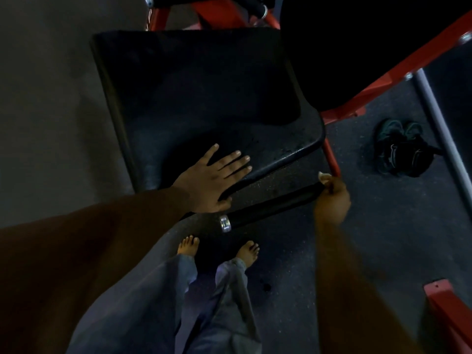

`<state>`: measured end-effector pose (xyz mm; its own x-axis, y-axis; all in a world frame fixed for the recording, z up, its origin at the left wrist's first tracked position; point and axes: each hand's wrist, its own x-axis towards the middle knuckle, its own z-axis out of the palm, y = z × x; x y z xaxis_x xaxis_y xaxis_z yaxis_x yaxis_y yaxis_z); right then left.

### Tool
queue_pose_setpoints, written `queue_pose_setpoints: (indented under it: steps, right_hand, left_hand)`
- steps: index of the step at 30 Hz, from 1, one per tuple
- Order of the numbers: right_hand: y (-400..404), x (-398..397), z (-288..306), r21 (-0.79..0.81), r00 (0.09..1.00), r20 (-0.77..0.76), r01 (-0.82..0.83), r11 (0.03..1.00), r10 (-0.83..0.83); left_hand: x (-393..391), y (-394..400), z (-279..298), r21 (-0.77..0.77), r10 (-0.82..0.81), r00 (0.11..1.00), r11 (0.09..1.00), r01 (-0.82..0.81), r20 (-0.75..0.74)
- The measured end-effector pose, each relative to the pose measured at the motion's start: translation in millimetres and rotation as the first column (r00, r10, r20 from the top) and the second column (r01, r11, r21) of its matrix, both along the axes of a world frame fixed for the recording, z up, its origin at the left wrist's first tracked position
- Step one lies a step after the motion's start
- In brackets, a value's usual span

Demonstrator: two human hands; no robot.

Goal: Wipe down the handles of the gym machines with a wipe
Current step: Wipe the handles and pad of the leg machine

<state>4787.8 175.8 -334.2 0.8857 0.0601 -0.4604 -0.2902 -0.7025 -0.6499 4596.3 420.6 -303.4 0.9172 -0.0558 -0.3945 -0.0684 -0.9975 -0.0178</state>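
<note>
A black padded handle [270,204] with a chrome end cap [225,223] runs diagonally below the machine's black seat pad [194,98]. My right hand [332,198] grips the handle's far end, next to the red frame bar [331,157], with a small white wipe [323,177] pinched under its fingers. My left hand [214,178] lies flat with straight, spread fingers on the front edge of the seat pad, thumb hooked under the rim.
Red frame beams [398,65] and a grey steel bar [439,123] stand to the right. A pair of dark shoes [401,149] lies on the speckled rubber floor [370,246]. My bare feet [246,252] stand below the handle. Another red frame part [449,315] sits at bottom right.
</note>
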Motion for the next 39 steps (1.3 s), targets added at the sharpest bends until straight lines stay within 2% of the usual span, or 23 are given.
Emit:
queue_pose_setpoints:
  steps: [2, 3, 5, 6, 8, 11, 13, 16, 18, 21, 23, 26, 28, 31, 32, 34, 37, 38, 39]
  right_hand:
    - [12.5, -46.9, 12.9, 0.140, 0.953, 0.050, 0.290, 0.947, -0.299]
    - [22.3, -68.5, 19.4, 0.233, 0.905, 0.028, 0.406, 0.884, -0.424]
    - [39.1, -93.3, 27.0, 0.386, 0.785, -0.111, 0.599, 0.702, -0.609]
    - [42.7, -90.5, 26.9, 0.409, 0.733, -0.177, 0.662, 0.628, -0.657]
    - [39.6, -61.8, 14.3, 0.381, 0.680, -0.258, 0.724, 0.575, -0.686]
    - [25.2, -17.2, -5.4, 0.296, 0.643, -0.418, 0.765, 0.573, -0.642]
    - [26.4, -15.0, -6.3, 0.283, 0.645, -0.424, 0.761, 0.584, -0.635]
    - [39.3, -65.0, 20.9, 0.347, 0.763, -0.225, 0.643, 0.682, -0.606]
    - [42.1, -98.2, 35.2, 0.346, 0.858, -0.103, 0.505, 0.791, -0.503]
    - [32.7, -83.2, 22.5, 0.184, 0.970, 0.038, 0.228, 0.956, -0.239]
    - [21.8, -39.1, -0.5, 0.033, 1.000, -0.009, -0.001, 0.999, 0.002]
    - [8.0, 19.3, -18.3, -0.036, 0.953, -0.219, -0.224, 0.974, 0.211]
    - [5.5, 29.0, -11.7, -0.038, 0.929, -0.240, -0.299, 0.954, 0.282]
    - [13.0, -3.5, 18.6, -0.009, 0.908, -0.103, -0.410, 0.912, 0.407]
    - [16.2, -23.1, 27.4, -0.029, 0.865, -0.032, -0.501, 0.865, 0.500]
    - [23.3, -68.6, 39.3, -0.177, 0.682, 0.097, -0.705, 0.687, 0.725]
    - [27.8, -98.9, 46.0, -0.247, 0.471, 0.217, -0.821, 0.515, 0.855]
    - [25.4, -92.1, 42.6, -0.276, 0.437, 0.239, -0.825, 0.492, 0.867]
    - [21.3, -81.0, 35.7, -0.304, 0.463, 0.223, -0.803, 0.512, 0.858]
  left_hand:
    - [-0.4, -0.7, 0.1, 0.002, -0.003, 1.000, 1.000, 0.003, 0.006]
    - [-0.6, -1.2, -0.2, 0.007, -0.006, 1.000, 1.000, 0.006, 0.012]
    - [-0.2, -0.1, 0.7, 0.003, -0.008, 1.000, 1.000, 0.008, 0.017]
    - [0.0, 1.1, -0.1, -0.004, -0.009, 1.000, 1.000, 0.009, 0.019]
    - [-1.1, 1.6, -1.1, 0.000, -0.015, 1.000, 1.000, 0.015, 0.017]
    - [-1.8, 1.0, -0.4, 0.002, -0.014, 1.000, 1.000, 0.014, 0.013]
    - [-1.6, 0.6, -0.4, 0.000, -0.012, 1.000, 1.000, 0.012, 0.020]
    - [-1.3, 0.9, 0.0, -0.008, -0.014, 1.000, 1.000, 0.014, 0.028]
    - [-1.7, 0.8, 0.5, -0.008, -0.012, 0.999, 1.000, 0.012, 0.030]
    - [-2.2, 2.2, 1.0, -0.011, -0.010, 1.000, 1.000, 0.010, 0.023]
    - [-2.0, 2.7, -0.1, -0.013, -0.012, 1.000, 1.000, 0.012, 0.009]
    - [-1.2, 1.4, 0.8, -0.013, -0.003, 1.000, 1.000, 0.003, -0.006]
    - [-0.5, 1.0, -0.2, -0.028, -0.002, 1.000, 1.000, 0.002, -0.003]
    - [0.3, 1.7, 1.4, -0.019, -0.008, 1.000, 1.000, 0.008, 0.007]
    - [0.2, 1.6, 2.0, -0.016, -0.009, 1.000, 1.000, 0.010, 0.005]
    - [-1.0, 0.9, 1.8, -0.010, -0.011, 1.000, 1.000, 0.011, 0.001]
    - [0.3, 2.4, 2.1, -0.027, -0.007, 1.000, 1.000, 0.006, -0.011]
    - [-0.2, 2.9, 1.6, -0.025, -0.004, 1.000, 1.000, 0.004, -0.013]
    - [-0.9, 2.5, 1.1, -0.019, -0.004, 1.000, 1.000, 0.004, -0.016]
